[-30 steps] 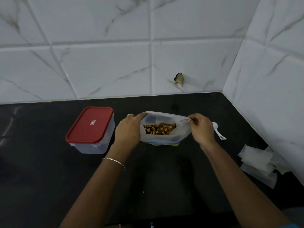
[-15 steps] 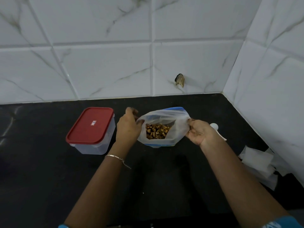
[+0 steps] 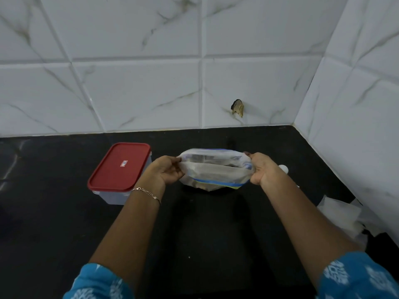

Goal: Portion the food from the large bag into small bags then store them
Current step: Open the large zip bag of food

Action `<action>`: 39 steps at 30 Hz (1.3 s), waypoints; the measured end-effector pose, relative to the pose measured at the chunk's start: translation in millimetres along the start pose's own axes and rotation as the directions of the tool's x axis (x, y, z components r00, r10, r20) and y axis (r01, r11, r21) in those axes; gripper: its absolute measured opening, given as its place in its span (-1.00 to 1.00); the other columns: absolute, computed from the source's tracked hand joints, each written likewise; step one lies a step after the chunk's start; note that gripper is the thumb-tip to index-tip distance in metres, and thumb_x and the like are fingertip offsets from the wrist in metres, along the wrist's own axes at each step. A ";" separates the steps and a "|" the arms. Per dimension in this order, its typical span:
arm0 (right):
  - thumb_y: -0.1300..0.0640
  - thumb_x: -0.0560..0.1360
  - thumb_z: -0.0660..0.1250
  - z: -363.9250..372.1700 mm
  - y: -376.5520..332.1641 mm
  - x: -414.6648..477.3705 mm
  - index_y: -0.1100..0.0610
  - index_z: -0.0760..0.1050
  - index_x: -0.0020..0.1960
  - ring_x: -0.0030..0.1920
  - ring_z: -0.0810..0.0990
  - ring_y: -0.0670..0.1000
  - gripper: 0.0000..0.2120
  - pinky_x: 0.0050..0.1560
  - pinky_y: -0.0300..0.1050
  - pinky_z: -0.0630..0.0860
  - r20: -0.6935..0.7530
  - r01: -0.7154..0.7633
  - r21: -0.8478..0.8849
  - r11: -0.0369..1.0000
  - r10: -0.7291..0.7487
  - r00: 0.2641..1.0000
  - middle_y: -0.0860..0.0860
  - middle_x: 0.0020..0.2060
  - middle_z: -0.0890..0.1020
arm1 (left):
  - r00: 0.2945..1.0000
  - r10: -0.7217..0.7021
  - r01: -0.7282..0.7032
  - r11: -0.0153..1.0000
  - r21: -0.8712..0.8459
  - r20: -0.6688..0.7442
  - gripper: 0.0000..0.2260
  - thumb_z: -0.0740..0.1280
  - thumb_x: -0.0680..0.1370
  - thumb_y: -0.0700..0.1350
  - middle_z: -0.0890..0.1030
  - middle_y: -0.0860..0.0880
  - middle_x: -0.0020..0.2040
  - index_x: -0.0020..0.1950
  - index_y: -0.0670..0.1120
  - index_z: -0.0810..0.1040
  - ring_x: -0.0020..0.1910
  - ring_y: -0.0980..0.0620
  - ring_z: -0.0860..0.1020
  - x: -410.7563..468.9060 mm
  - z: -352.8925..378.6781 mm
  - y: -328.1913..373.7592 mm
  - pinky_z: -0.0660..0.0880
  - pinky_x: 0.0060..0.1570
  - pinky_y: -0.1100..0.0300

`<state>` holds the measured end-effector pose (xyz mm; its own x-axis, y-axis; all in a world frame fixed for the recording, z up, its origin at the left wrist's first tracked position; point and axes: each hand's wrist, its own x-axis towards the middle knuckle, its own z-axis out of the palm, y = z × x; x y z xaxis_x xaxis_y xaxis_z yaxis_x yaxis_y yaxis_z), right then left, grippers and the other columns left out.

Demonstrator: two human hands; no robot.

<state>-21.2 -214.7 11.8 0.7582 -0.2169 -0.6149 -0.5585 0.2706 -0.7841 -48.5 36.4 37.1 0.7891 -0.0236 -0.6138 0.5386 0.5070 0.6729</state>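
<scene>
In the middle of the frame the large bag point(image 3: 213, 171) hangs stretched between both hands over the black counter point(image 3: 54, 234). The left hand point(image 3: 167, 172) pinches its left edge, the right hand point(image 3: 262, 170) grips its right edge, fingers curled. The red-lidded container point(image 3: 119, 167) sits left of the left hand; small bags point(image 3: 339, 214) lie at the right edge.

Mouth of bag point(image 3: 216, 172) now flat

Bag point(image 3: 216, 171) between two hands' grips
</scene>
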 end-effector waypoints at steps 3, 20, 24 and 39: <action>0.11 0.55 0.32 2.2 -7.7 -16.2 0.21 0.60 0.12 0.17 0.59 0.15 -0.77 0.28 0.12 0.48 0.022 -0.015 -0.001 1.000 0.015 1.000 0.17 0.12 0.63 | 1.000 -0.029 0.029 1.000 0.005 -0.010 -0.75 0.05 0.62 -0.30 0.57 -0.16 -0.23 -0.11 -0.25 0.50 -0.22 -0.05 0.57 1.8 0.8 2.1 0.59 -0.49 0.13; 0.10 0.58 0.30 -2.8 0.2 -18.7 0.15 0.61 -0.04 -0.22 0.57 -0.07 -0.85 -0.21 -0.23 0.48 0.376 0.535 -0.309 0.786 -0.416 0.828 0.02 -0.23 0.65 | 0.724 0.573 -0.372 -0.143 0.917 0.383 -0.81 0.23 0.61 0.02 0.49 -0.03 -0.10 -0.03 -0.09 0.50 -0.18 0.07 0.45 17.7 18.0 -0.2 0.33 -0.21 0.22; 0.12 0.59 0.29 4.6 -4.0 -16.7 0.15 0.59 -0.10 -0.24 0.53 -0.08 -0.83 -0.21 -0.24 0.47 0.304 0.518 -0.305 0.799 -0.434 0.848 0.03 -0.23 0.62 | 0.811 0.511 -0.384 0.099 0.918 0.284 -0.71 0.26 0.62 -0.05 0.43 0.00 -0.35 -0.31 -0.03 0.42 -0.36 0.12 0.38 23.5 16.5 7.7 0.25 -0.38 0.26; 0.16 0.57 0.31 28.3 -16.9 -9.4 0.17 0.58 -0.05 -0.06 0.61 0.12 -0.90 0.24 0.13 0.51 0.209 0.079 0.155 0.985 -0.111 0.972 0.16 -0.07 0.64 | 0.984 0.175 -0.175 0.985 -0.012 0.022 -0.76 0.35 0.57 -0.10 0.62 -0.17 0.19 0.22 -0.07 0.59 0.16 -0.18 0.58 46.2 1.8 4.6 0.51 0.17 -0.23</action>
<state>-9.4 -190.6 33.2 0.8689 -0.0449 -0.4930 -0.4380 0.3945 -0.8078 -9.1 36.1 12.5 0.8776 0.0463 -0.4771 0.3887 0.5136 0.7649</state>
